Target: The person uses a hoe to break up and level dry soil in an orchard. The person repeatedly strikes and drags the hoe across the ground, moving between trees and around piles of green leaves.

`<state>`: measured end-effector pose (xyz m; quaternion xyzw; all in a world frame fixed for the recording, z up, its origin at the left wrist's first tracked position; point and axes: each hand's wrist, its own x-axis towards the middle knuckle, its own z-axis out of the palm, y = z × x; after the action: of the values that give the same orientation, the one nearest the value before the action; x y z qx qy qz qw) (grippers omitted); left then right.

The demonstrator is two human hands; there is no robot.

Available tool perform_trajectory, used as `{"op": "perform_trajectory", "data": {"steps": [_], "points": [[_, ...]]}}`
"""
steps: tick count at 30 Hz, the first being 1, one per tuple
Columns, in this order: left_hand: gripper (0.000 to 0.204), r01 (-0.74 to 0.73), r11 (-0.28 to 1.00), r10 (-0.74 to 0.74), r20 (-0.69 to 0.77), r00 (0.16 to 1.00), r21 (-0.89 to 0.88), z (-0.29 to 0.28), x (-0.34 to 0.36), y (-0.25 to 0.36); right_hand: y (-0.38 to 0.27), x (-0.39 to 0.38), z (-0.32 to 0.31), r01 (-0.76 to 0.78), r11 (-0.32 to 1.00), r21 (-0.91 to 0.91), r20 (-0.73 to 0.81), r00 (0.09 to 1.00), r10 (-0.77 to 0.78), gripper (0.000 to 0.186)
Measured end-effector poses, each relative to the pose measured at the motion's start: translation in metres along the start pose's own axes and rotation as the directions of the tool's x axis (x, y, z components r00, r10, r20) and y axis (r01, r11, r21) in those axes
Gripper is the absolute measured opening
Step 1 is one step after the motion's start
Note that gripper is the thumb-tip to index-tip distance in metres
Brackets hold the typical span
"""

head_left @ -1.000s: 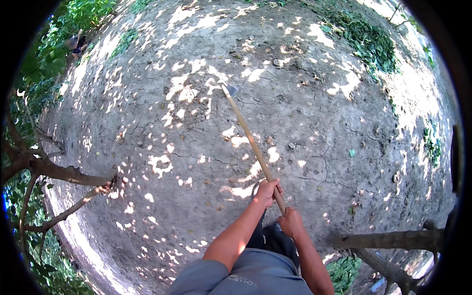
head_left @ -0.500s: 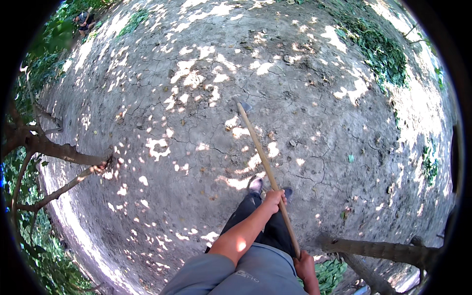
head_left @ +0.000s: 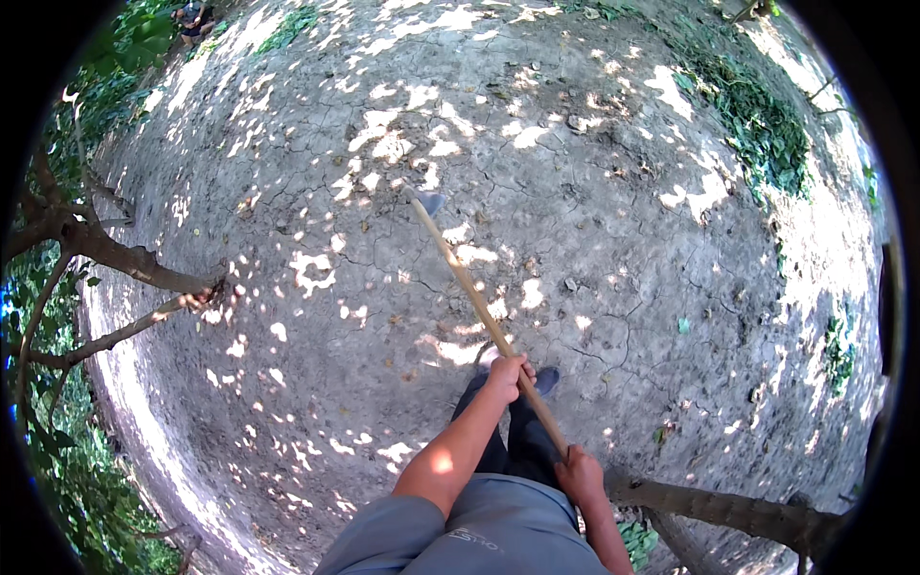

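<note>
Over cracked grey earth (head_left: 613,240), the long wooden-handled, grey-bladed hoe (head_left: 465,278) had swung leftward since half a second before, bare left hand (head_left: 508,375) and bare right hand (head_left: 581,473) wrapped round it!

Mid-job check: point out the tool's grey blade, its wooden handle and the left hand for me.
Grey blade (head_left: 433,202), head view: middle of its flat face.
Wooden handle (head_left: 464,278), head view: shaft between blade and left hand.
Left hand (head_left: 506,374), head view: middle of the hand.
</note>
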<state>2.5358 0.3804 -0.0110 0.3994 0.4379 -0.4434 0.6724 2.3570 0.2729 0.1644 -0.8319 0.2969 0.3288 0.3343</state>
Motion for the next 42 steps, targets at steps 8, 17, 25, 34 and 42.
{"op": "perform_trajectory", "data": {"steps": [8,17,25,34,42], "points": [[0.014,-0.03,0.996,0.034,-0.044,0.998,0.084,0.02,-0.004,-0.037,0.024,-0.019,-0.003,-0.046,0.989,0.14,0.054,0.998,0.038,0.029],[0.018,-0.145,0.981,0.131,0.109,0.985,0.126,0.056,-0.002,0.012,-0.027,0.055,0.0,-0.013,0.967,0.254,-0.1,0.994,0.04,0.028],[0.018,-0.051,0.972,0.032,0.083,0.996,0.229,0.049,-0.008,-0.002,-0.019,0.063,0.018,-0.033,0.957,0.288,-0.082,0.995,0.058,0.029],[0.013,-0.062,0.966,0.021,0.162,0.987,0.251,0.045,-0.001,0.001,-0.03,0.058,-0.003,-0.076,0.952,0.295,-0.014,0.996,0.084,0.031],[0.015,-0.005,0.994,-0.009,0.116,0.993,0.113,0.038,-0.007,-0.004,-0.029,0.008,0.012,-0.104,0.965,0.241,-0.046,0.992,0.118,0.031]]}}
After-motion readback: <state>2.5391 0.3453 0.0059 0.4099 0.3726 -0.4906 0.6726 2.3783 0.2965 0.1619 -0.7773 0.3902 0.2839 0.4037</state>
